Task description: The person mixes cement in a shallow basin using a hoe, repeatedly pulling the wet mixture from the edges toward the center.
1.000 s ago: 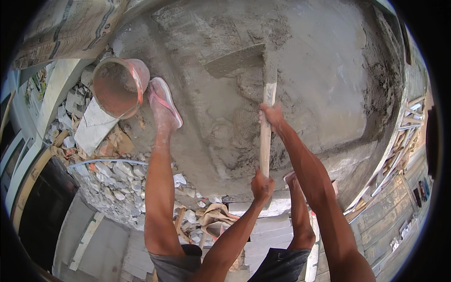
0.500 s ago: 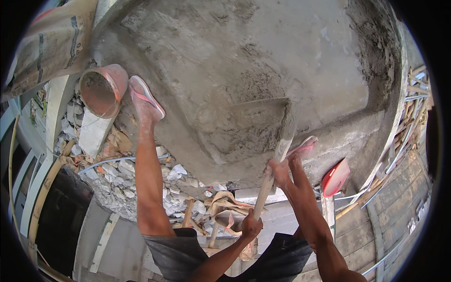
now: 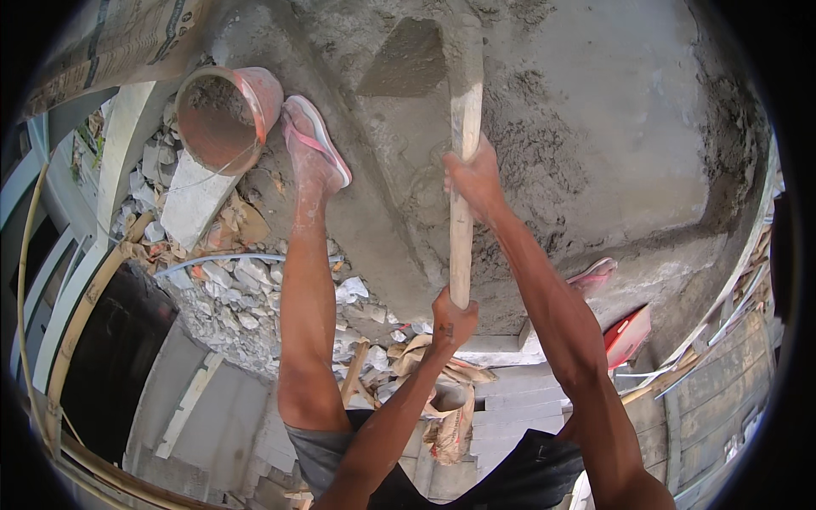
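Both hands are wrapped around the wooden handle of a hoe [image 3: 461, 229]. My left hand [image 3: 454, 321] holds its near end. Further along the shaft, toward the blade, my right hand [image 3: 476, 180] is closed round it. The broad blade [image 3: 405, 61], coated grey, is at the far end, over the wet mortar [image 3: 544, 144]. Whether the blade touches the mortar I cannot tell. The mortar spreads across a wide surface, lumpy in the middle and smoother on the right.
An orange bucket [image 3: 217, 119] lies tipped beside my left sandal [image 3: 316, 140]. Broken rubble [image 3: 238, 293] fills the area below it. At right are my other sandal [image 3: 592, 274] and a red container [image 3: 627, 337]. Wooden planks [image 3: 722, 382] lie beyond.
The hoe has gone from the middle of the mortar to farther away and leftward, its handle now nearly straight ahead. Both hands moved forward with it, and the view has shifted.
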A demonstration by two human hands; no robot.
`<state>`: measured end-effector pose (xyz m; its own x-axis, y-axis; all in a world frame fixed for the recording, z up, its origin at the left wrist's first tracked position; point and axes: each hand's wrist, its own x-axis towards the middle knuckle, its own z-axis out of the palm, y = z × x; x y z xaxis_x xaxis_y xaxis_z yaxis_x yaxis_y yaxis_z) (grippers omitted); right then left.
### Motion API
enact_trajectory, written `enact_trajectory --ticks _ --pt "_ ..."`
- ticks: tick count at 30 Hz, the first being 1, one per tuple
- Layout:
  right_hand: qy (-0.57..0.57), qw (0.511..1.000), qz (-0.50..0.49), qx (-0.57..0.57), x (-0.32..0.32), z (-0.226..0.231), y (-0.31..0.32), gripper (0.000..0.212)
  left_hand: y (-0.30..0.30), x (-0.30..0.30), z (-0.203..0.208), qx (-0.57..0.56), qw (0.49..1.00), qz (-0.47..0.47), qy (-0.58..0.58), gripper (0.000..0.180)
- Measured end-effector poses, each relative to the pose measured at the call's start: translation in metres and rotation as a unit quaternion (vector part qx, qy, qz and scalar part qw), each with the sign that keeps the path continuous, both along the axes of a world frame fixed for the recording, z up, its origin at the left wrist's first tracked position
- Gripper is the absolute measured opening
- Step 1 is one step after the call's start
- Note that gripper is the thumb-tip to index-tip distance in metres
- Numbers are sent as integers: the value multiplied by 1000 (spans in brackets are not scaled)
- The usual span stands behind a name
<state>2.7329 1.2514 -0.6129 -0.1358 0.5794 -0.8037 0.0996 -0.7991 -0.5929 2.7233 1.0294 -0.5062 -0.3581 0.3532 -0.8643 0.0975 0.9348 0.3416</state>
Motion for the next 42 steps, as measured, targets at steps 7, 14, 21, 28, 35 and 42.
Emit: enact_trajectory --ticks 7,14,21,28,35,42 --pt "-195 944 244 105 -97 12 13 70 22 -98 17 -52 931 241 -268 12" --pt "-212 936 275 52 -137 24 -40 70 -29 -116 39 -106 956 225 -153 5" --pt "-189 951 246 -13 -65 14 -111 83 -68 -59 65 -196 937 214 -195 10" --pt "-125 916 377 -58 -3 12 -148 84 -66 75 86 -215 877 376 -207 15" --pt "-138 922 361 -25 77 21 -147 82 -58 164 89 -169 896 371 -174 32" --pt "-120 984 68 -110 160 111 -189 41 -135 142 162 -247 956 42 -151 19"
